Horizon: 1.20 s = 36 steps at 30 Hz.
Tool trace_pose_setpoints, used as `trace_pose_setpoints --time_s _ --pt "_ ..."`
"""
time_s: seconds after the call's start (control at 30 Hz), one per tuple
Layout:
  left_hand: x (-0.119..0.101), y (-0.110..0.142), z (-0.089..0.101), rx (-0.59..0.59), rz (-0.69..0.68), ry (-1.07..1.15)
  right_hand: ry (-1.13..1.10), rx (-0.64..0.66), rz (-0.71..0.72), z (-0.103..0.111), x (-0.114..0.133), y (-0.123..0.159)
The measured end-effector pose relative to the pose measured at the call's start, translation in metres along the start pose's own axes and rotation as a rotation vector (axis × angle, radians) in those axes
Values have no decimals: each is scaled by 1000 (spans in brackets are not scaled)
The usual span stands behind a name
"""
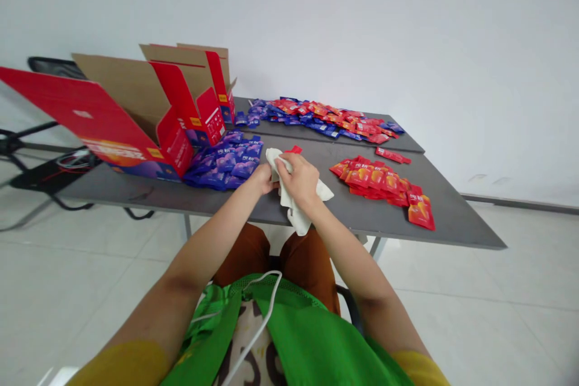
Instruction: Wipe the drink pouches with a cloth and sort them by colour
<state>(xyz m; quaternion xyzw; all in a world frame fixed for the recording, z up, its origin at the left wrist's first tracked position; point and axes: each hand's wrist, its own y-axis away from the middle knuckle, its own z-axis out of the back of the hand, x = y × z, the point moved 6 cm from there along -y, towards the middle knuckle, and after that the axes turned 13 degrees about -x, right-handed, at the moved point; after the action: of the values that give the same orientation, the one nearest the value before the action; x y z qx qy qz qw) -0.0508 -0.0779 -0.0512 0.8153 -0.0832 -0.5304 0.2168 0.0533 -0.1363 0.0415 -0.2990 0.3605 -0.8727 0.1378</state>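
Note:
My left hand (261, 180) and my right hand (298, 180) meet over the middle of the grey table (362, 217). Between them is a crumpled white cloth (289, 202), gathered under my right fingers and pinched at its left edge by my left hand. A small red sachet (294, 149) lies just beyond my fingertips. To the left of my hands is a heap of blue-purple sachets (225, 163). A pile of red-orange sachets (373, 181) lies to the right.
Open red-and-cardboard cartons (154, 108) stand at the table's far left. A mixed strip of red and blue sachets (316, 117) lies along a second table section behind. A black chair (54, 66) sits beyond the cartons, with a white wall behind and a tiled floor below.

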Motion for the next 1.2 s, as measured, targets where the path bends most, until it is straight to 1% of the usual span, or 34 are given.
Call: trace_pose_setpoints --time_s 0.1,0.2,0.3,0.37,0.43,0.53,0.6,0.63,0.67,0.73,0.8,0.83,0.9,0.97,1.0,1.03,1.1,1.17,1.2 --pt "7 26 1 -86 -29 -2 95 107 82 -15 1 2" --pt "10 47 0 -109 -74 -127 218 198 85 -32 -6 5" --pt "9 55 4 -160 -88 -276 330 281 23 -52 -17 5" --pt "8 54 7 -209 -82 -314 361 332 -28 -64 -24 2" --pt "9 52 8 -225 -68 -291 362 390 -90 -74 -31 -3" --pt "14 57 7 -199 -50 -134 371 466 -184 -82 -47 -14" --pt "20 64 8 -173 -11 -11 397 489 -223 -82 -60 -22" --pt "23 68 9 -146 20 32 412 490 -237 -79 -67 -27" --pt "26 72 8 -95 55 55 428 484 -247 -76 -73 -31" --pt "30 76 8 20 133 42 453 448 -245 -64 -82 -40" --pt "32 75 9 92 187 8 457 404 -220 -48 -84 -46" --pt "31 73 12 92 194 7 443 372 -196 -39 -81 -48" --pt "27 64 20 34 174 49 376 285 -126 -19 -69 -51" --pt "23 54 28 -37 148 109 257 181 -44 0 -54 -51" --pt "23 50 32 -48 151 126 177 150 -14 7 -46 -49" --pt "23 48 33 -35 172 126 72 153 8 9 -39 -45" --pt "27 48 34 40 241 80 -136 240 53 5 -25 -32" --pt "31 52 35 104 290 11 -200 370 83 -7 -15 -14" --pt "33 54 36 114 299 -14 -167 428 94 -16 -14 -5"
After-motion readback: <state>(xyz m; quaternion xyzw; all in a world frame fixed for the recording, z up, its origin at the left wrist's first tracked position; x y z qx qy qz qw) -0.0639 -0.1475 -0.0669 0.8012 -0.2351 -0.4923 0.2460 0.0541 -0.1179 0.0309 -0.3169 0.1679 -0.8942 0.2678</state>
